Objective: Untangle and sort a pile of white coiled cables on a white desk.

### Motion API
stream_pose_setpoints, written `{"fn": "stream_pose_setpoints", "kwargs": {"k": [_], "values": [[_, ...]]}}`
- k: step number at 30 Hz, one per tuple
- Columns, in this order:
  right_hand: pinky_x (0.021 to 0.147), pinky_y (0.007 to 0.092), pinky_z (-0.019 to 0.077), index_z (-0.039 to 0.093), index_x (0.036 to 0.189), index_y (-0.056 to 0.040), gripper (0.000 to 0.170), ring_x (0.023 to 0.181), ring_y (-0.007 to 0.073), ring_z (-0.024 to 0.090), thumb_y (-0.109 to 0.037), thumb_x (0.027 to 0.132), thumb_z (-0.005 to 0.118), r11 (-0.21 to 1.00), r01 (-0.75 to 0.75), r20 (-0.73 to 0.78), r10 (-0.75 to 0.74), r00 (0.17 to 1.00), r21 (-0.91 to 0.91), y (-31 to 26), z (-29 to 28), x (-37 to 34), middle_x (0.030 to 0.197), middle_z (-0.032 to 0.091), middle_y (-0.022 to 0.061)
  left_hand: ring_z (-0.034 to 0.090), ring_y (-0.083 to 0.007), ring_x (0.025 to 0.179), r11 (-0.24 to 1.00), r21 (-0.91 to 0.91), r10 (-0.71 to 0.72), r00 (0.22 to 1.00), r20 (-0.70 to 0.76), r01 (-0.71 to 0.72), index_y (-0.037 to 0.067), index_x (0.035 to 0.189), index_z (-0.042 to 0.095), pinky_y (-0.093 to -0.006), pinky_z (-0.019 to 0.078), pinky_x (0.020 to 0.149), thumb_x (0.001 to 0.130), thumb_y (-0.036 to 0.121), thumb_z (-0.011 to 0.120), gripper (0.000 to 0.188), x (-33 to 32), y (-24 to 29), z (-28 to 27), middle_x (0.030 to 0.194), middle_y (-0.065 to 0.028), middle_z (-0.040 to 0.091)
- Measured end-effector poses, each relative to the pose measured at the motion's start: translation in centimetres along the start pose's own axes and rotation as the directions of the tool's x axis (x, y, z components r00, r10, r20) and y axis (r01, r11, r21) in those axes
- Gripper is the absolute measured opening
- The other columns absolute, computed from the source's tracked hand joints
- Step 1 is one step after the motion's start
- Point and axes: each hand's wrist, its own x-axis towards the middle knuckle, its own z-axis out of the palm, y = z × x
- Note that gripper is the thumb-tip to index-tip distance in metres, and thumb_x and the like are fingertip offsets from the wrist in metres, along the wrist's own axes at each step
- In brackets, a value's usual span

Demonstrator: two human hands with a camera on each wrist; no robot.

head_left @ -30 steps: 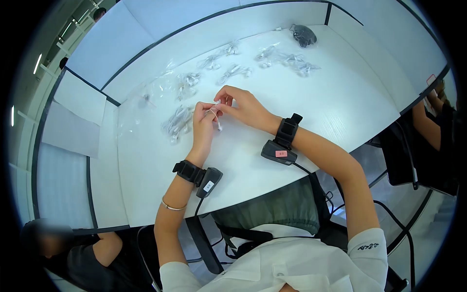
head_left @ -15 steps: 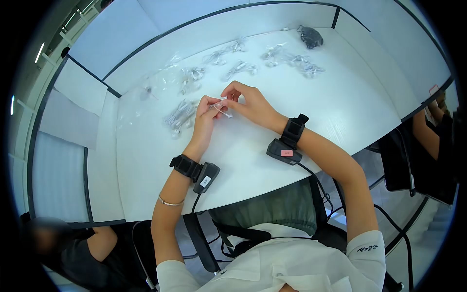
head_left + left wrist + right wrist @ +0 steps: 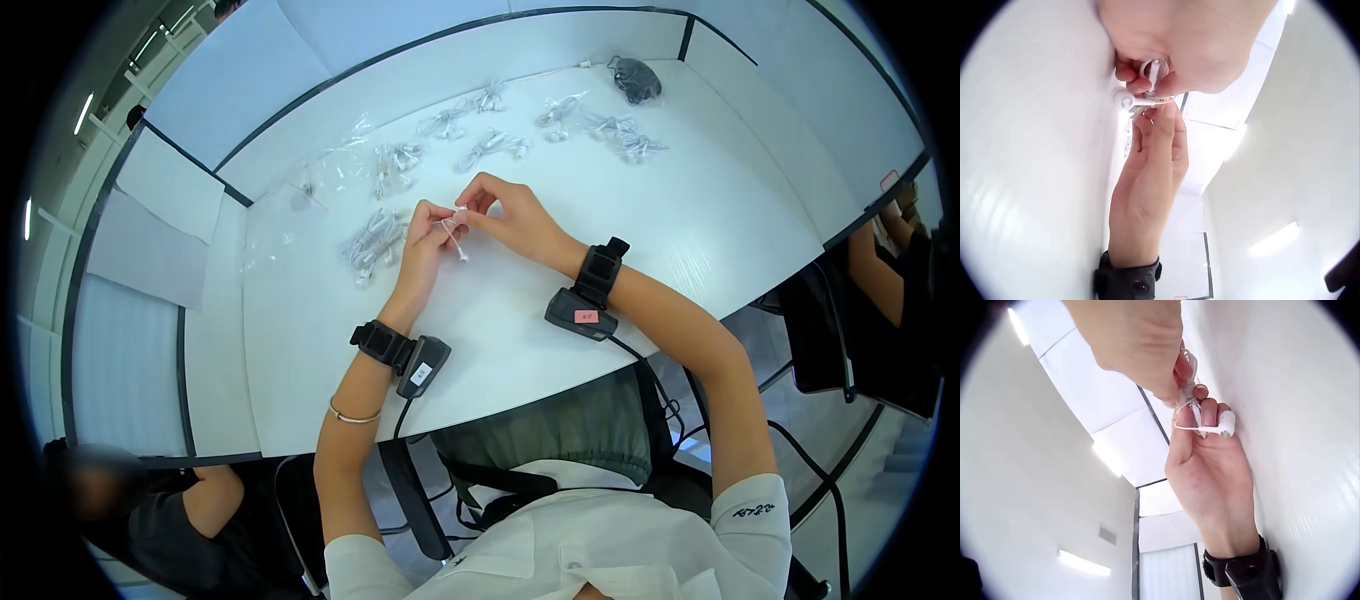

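Both hands meet over the white table (image 3: 560, 300), holding one pair of white earphones (image 3: 1227, 424) with a thin wound cable. My left hand (image 3: 420, 250) grips the bundle in its curled fingers. At the wound part of the cable (image 3: 1189, 395), my right hand (image 3: 515, 218) pinches with thumb and fingertips. One earbud sticks out beside the left fingers in the right wrist view, and in the head view a white end (image 3: 463, 257) dangles below the hands. The fingers hide part of the bundle. Left of the left hand lies a bundle of white cables (image 3: 372, 240).
Several more white cable bundles (image 3: 492, 148) lie across the back of the table. Clear plastic bags (image 3: 345, 165) are at the back left, and a dark grey pouch (image 3: 636, 80) sits at the back right. Low white partitions (image 3: 420, 75) edge the table.
The dangling white end has swung about beneath the hands and now hangs downward. Both hands keep hold of the earphones near the same spot, with small finger movements.
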Motion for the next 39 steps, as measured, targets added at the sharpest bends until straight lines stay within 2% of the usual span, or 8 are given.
{"fn": "stream_pose_setpoints", "kwargs": {"k": [3, 9, 12, 23, 27, 30, 33, 39], "values": [[0.064, 0.0279, 0.0459, 0.056, 0.088, 0.0001, 0.016, 0.068, 0.0136, 0.055, -0.013, 0.082, 0.064, 1.000, -0.014, 0.000, 0.014, 1.000, 0.011, -0.3, 0.0, -0.1, 0.073, 0.060, 0.0061, 0.049, -0.0094, 0.081, 0.999, 0.023, -0.030, 0.999, 0.035, 0.029, 0.007, 0.093, 0.048, -0.0227, 0.0377, 0.070, 0.091, 0.013, 0.049, 0.007, 0.0, 0.0, -0.4, 0.086, -0.0036, 0.055], [0.063, 0.0277, 0.0458, 0.056, 0.088, 0.0008, 0.016, 0.067, 0.0143, 0.055, -0.013, 0.082, 0.064, 1.000, -0.022, -0.010, 0.021, 1.000, -0.023, -0.4, 0.1, -0.1, 0.072, 0.060, 0.0068, 0.049, -0.0101, 0.080, 0.999, 0.006, 0.033, 0.997, 0.068, -0.033, 0.009, 0.092, 0.046, -0.0231, 0.0374, 0.070, 0.091, 0.014, 0.049, 0.006, 0.4, -0.8, -0.9, 0.086, -0.0032, 0.054], [0.063, 0.0279, 0.0458, 0.056, 0.087, 0.0012, 0.017, 0.066, 0.0147, 0.056, -0.013, 0.082, 0.064, 1.000, -0.011, -0.015, 0.011, 1.000, -0.027, -0.3, 0.1, -0.1, 0.072, 0.060, 0.0074, 0.049, -0.0103, 0.080, 1.000, -0.001, 0.012, 0.996, 0.088, -0.012, 0.009, 0.093, 0.044, -0.0234, 0.0370, 0.070, 0.091, 0.014, 0.048, 0.006, 0.3, -0.7, -0.9, 0.086, -0.0029, 0.053], [0.063, 0.0267, 0.0452, 0.057, 0.089, 0.0005, 0.019, 0.068, 0.0132, 0.056, -0.015, 0.082, 0.065, 0.995, -0.049, 0.008, 0.050, 0.999, -0.082, -0.8, 0.1, -0.1, 0.072, 0.060, 0.0059, 0.046, -0.0094, 0.076, 0.999, 0.021, 0.048, 0.997, 0.069, -0.049, 0.010, 0.095, 0.043, -0.0233, 0.0367, 0.068, 0.091, 0.013, 0.043, 0.005, 0.1, -0.3, -0.4, 0.084, -0.0022, 0.051], [0.063, 0.0270, 0.0450, 0.057, 0.089, 0.0007, 0.018, 0.067, 0.0129, 0.056, -0.015, 0.083, 0.065, 0.997, -0.041, -0.008, 0.040, 0.999, -0.066, -0.6, 0.1, -0.1, 0.071, 0.060, 0.0059, 0.044, -0.0084, 0.073, 0.995, 0.069, 0.073, 0.995, 0.070, -0.078, 0.009, 0.097, 0.042, -0.0224, 0.0366, 0.068, 0.094, 0.015, 0.042, 0.007, -0.1, -0.3, -0.3, 0.083, -0.0035, 0.053], [0.064, 0.0258, 0.0465, 0.059, 0.089, 0.0018, 0.017, 0.068, 0.0121, 0.060, -0.013, 0.084, 0.064, 0.998, -0.058, -0.025, 0.058, 0.998, -0.007, 0.1, 0.2, -0.1, 0.075, 0.064, 0.0065, 0.043, -0.0071, 0.070, 0.988, 0.120, 0.085, 0.994, 0.066, -0.092, 0.009, 0.098, 0.042, -0.0210, 0.0367, 0.066, 0.097, 0.020, 0.041, 0.011, 0.0, -0.4, -0.2, 0.084, -0.0052, 0.056], [0.066, 0.0254, 0.0479, 0.060, 0.091, 0.0025, 0.016, 0.070, 0.0118, 0.061, -0.012, 0.084, 0.064, 0.981, -0.150, -0.038, 0.156, 0.987, 0.123, 0.5, 0.2, -0.1, 0.077, 0.065, 0.0071, 0.042, -0.0063, 0.068, 0.984, 0.140, 0.098, 0.993, 0.062, -0.106, 0.009, 0.098, 0.041, -0.0198, 0.0364, 0.064, 0.098, 0.023, 0.041, 0.014, 0.1, -0.9, -0.3, 0.084, -0.0051, 0.056], [0.067, 0.0258, 0.0490, 0.060, 0.092, 0.0040, 0.018, 0.071, 0.0120, 0.061, -0.011, 0.084, 0.064, 0.981, -0.167, -0.014, 0.169, 0.985, 0.101, 0.2, 0.2, -0.1, 0.079, 0.066, 0.0091, 0.042, -0.0063, 0.068, 0.984, 0.142, 0.098, 0.993, 0.063, -0.106, 0.011, 0.099, 0.040, -0.0194, 0.0359, 0.064, 0.098, 0.024, 0.040, 0.014, -0.2, -0.5, 0.0, 0.082, -0.0045, 0.055]]}}
